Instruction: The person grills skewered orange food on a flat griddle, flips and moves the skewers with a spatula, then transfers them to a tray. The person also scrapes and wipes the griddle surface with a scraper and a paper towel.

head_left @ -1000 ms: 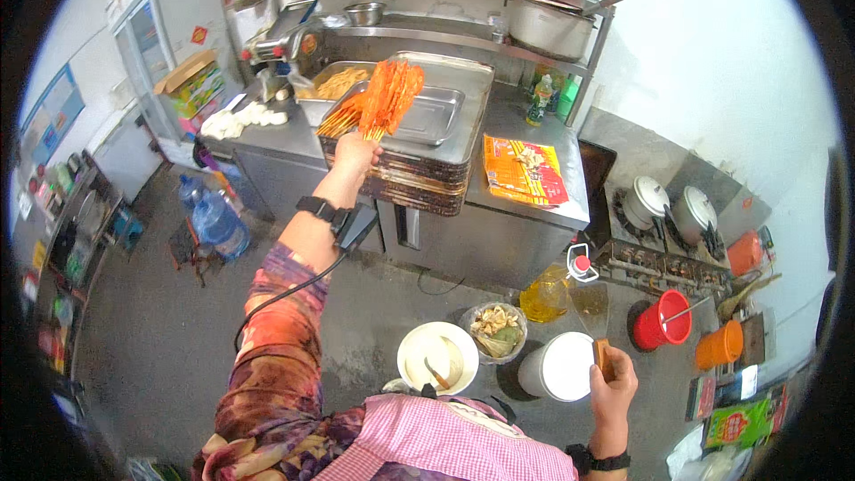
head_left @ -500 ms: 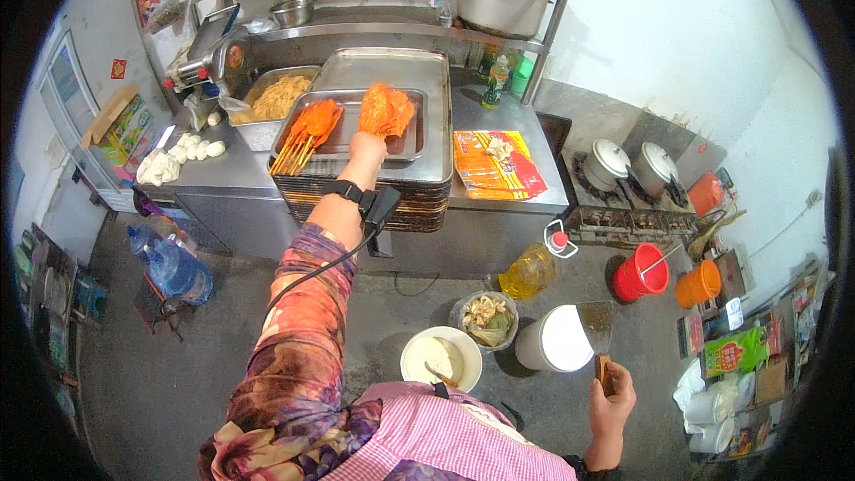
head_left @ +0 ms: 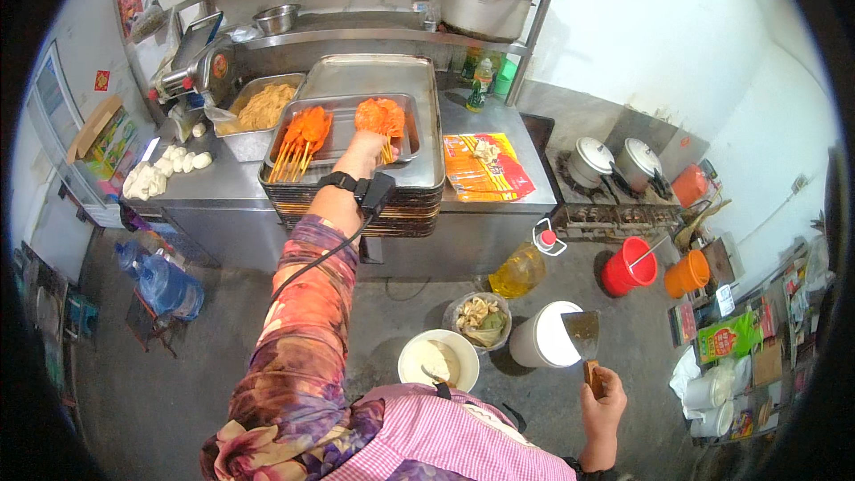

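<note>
My left hand [head_left: 365, 151] reaches over a shallow metal tray [head_left: 341, 103], its fingers closed round the thin sticks of a bunch of orange-coated skewers [head_left: 380, 116]. The bunch rests at the tray's right side, and some sticks show beside my fingers. A second bunch of orange skewers [head_left: 305, 139] lies at the left of that tray, sticks pointing toward me. Down at the lower right, my right hand [head_left: 604, 396] grips the wooden handle of a scraper [head_left: 582, 331]. Its wide metal blade points up, in front of a white-lidded bucket [head_left: 545, 336].
Stacked metal trays [head_left: 352, 214] support the skewer tray. Left of them are a pan of yellowish food [head_left: 263, 110] and dough pieces [head_left: 147, 180]. An orange-red package [head_left: 488, 167] lies to the right. On the floor stand a white bowl [head_left: 410, 365] and an oil jug [head_left: 517, 269].
The orange bunch in my left hand has come down into the tray, and its sticks now show beside my fingers. The scraper's blade has turned more upright. The whole view has shifted slightly.
</note>
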Demonstrator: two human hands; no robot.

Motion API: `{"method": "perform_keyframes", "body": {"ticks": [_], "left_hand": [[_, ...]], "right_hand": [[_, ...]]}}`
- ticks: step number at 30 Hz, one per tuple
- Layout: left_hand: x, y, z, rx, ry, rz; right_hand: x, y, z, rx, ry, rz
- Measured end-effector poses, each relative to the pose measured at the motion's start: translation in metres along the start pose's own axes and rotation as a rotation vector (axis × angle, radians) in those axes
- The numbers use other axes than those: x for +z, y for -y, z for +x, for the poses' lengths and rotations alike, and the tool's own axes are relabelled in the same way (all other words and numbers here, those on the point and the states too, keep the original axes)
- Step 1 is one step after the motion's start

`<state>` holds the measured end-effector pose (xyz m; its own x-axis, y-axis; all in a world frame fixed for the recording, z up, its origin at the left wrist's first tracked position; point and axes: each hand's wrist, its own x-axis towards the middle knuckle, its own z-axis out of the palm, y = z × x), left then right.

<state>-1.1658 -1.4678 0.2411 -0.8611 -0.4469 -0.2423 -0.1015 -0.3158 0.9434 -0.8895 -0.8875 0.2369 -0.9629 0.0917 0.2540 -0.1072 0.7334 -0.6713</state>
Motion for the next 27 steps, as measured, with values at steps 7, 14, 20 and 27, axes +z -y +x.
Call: {"method": "perform_keyframes", "body": {"ticks": [7,14,20,27], "left_hand": [[-0.031,0.009,0.037,0.058,-0.006,0.704],[-0.021,-0.006,-0.010,0.062,0.187,0.344],[-0.007,-0.004,-0.020,-0.025,0.088,0.506],[-0.001,0.002,-0.068,0.475,-0.376,1.148]], "right_hand": [[-0.001,0.005,-0.009,0.037,-0.009,0.008],[-0.004,0.006,-0.015,0.008,-0.005,-0.062],[-0.009,0.002,-0.028,-0.008,-0.009,-0.090],[-0.045,-0.002,-0.057,0.066,-0.049,-0.071]]}}
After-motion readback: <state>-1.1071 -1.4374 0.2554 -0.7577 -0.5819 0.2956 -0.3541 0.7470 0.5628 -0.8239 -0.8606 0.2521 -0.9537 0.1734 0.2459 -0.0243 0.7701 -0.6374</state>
